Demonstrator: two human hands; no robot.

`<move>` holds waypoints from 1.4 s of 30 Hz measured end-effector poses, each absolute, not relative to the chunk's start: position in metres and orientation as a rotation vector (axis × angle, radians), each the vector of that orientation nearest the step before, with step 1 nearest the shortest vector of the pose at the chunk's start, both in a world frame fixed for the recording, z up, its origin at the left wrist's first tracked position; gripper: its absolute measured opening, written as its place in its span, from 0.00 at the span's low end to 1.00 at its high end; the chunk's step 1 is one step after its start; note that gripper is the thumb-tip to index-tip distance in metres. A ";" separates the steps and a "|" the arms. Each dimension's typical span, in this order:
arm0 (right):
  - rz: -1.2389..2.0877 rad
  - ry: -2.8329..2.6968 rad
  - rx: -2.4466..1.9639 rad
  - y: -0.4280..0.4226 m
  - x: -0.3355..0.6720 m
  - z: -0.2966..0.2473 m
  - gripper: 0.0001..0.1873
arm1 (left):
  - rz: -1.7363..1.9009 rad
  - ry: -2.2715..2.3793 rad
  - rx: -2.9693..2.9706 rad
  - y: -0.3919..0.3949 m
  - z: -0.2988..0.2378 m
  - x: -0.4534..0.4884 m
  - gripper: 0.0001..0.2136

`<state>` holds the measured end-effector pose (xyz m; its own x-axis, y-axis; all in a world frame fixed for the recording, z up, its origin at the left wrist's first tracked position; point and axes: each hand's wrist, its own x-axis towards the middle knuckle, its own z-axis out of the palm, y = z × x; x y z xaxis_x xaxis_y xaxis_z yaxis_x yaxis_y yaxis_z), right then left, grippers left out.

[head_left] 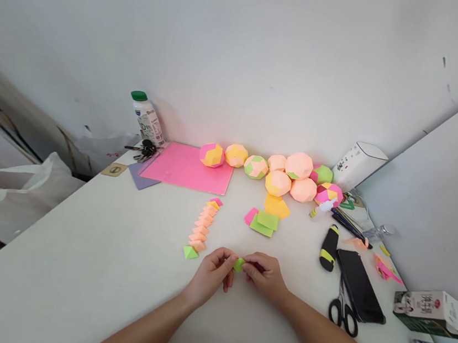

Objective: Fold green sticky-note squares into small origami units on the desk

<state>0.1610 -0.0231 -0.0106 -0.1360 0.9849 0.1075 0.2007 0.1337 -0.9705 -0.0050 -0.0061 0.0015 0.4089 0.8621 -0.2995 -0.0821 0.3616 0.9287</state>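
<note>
Both hands meet over the white table (88,265), pinching a small green folded paper piece (238,264) between them. My left hand (213,274) grips its left side with fingers closed. My right hand (264,276) grips its right side, fingers curled. Just left of my hands a row of folded orange and pink paper units (204,226) runs away from me, ending in a green unit (190,252). Loose green, pink and yellow paper squares (267,214) lie beyond my hands.
Several paper polyhedron balls (279,172) line the wall, beside a pink sheet (187,167), keys (144,150) and a bottle (147,118). On the right lie a knife (328,248), phone (359,285), scissors (343,311), pens (350,225) and a carton (431,312). A plastic bag (9,192) sits at the left.
</note>
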 end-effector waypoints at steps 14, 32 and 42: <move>1.356 -1.280 -1.266 -0.019 0.164 -0.008 0.11 | 0.862 1.050 0.938 -0.009 0.000 0.002 0.16; 0.450 -1.839 -1.537 0.116 0.154 0.024 0.06 | 0.103 0.610 2.558 -0.021 0.003 0.005 0.40; 0.406 -1.865 -1.734 0.145 0.152 0.003 0.07 | 0.113 0.593 2.576 -0.021 0.007 0.002 0.38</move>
